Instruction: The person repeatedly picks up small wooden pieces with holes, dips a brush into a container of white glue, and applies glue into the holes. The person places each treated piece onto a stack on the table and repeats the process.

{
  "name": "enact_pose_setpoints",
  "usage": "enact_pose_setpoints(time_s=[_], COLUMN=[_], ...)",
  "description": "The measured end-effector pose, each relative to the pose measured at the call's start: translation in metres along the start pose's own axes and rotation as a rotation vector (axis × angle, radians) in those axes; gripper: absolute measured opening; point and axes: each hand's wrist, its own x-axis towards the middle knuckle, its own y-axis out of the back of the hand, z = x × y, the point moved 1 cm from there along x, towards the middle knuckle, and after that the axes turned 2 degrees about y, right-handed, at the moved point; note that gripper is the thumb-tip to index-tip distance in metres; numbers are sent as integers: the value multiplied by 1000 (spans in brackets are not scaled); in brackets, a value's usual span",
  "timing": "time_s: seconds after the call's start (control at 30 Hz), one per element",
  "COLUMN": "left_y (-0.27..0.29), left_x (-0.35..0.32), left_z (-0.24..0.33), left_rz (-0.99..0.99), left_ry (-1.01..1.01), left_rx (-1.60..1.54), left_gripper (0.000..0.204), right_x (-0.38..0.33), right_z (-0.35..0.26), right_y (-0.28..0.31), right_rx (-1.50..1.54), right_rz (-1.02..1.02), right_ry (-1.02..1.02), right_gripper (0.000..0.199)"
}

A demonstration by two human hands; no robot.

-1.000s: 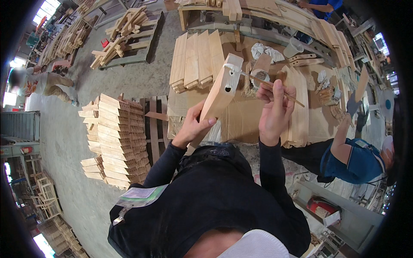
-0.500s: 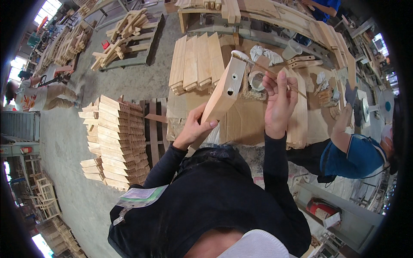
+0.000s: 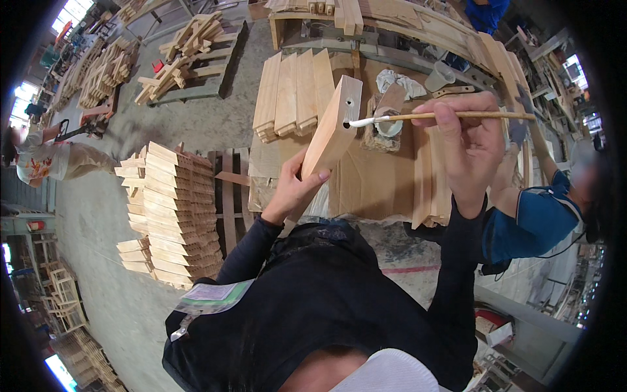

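Your right fingers point(image 3: 450, 125) pinch the slim brush point(image 3: 482, 115); keep that grip light, so its white tip stays controlled at the lower hole point(image 3: 346, 125). Your left fingers point(image 3: 313, 179) clasp the wooden bar point(image 3: 328, 134), tilted above the cardboard point(image 3: 369, 189); brace it firmly against any push.

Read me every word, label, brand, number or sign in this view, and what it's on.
Nothing is readable.
Card with a green band, on the wearer's black top: print too small to read.
Light shirt at far left: orange marks, too blurred to tell whether they're lettering.
Wooden piece and brush in hand: no lettering visible.
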Motion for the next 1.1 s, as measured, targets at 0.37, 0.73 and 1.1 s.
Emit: enact_pose_setpoints(time_s=[0.37,0.73,1.1], left_y=[-5,-7,-8], left_x=[-8,-4,0], left_z=[8,11,14], left_rz=[26,65,63], left_ry=[-9,-18,-43], left_rx=[42,-25,12], left_gripper=[56,54,55], right_x=[14,19,36], right_z=[-11,-11,4], right_y=[-27,-22,-15], right_rx=[-229,-148,-140], right_rz=[-179,-154,-88], right_ry=[-27,16,47], right_gripper=[13,12,13])
